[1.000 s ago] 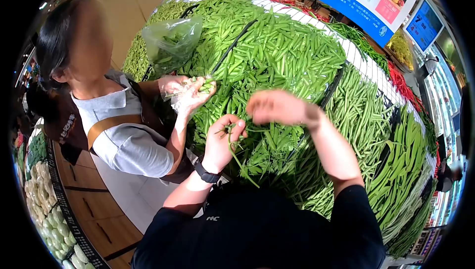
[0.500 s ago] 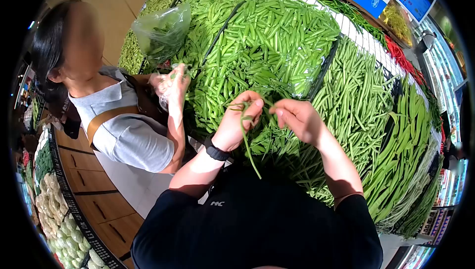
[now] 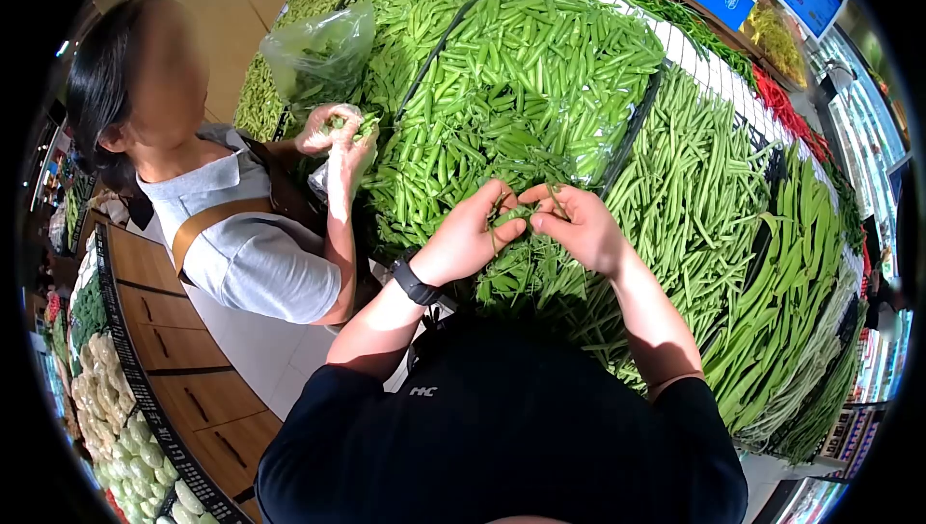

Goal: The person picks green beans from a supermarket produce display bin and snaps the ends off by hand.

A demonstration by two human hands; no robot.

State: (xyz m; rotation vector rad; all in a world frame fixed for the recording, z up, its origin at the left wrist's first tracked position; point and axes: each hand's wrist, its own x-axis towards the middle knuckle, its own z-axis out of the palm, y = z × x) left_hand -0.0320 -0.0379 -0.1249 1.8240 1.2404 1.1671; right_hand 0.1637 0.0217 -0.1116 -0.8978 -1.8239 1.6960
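My left hand (image 3: 476,229), with a black watch on its wrist, is pinched on a thin green stem (image 3: 522,214). Close to its right, my right hand (image 3: 582,228) has thumb and fingers closed on the same bit of greenery; its exact kind is hard to make out. Both hands hover over the near part of a big heap of green pea pods (image 3: 540,61). Leafy green scraps (image 3: 516,278) lie just below my fingers.
On the left a co-worker (image 3: 246,235) in a grey shirt handles greens with gloved hands, beside a clear plastic bag (image 3: 323,52) of greens. Green beans (image 3: 675,187) and broad flat beans (image 3: 801,302) are heaped on the right. Black dividers (image 3: 632,129) separate the heaps.
My hands have come closer together, and the long stem that hung from my left hand no longer dangles. The co-worker's gloved hands have shifted slightly.
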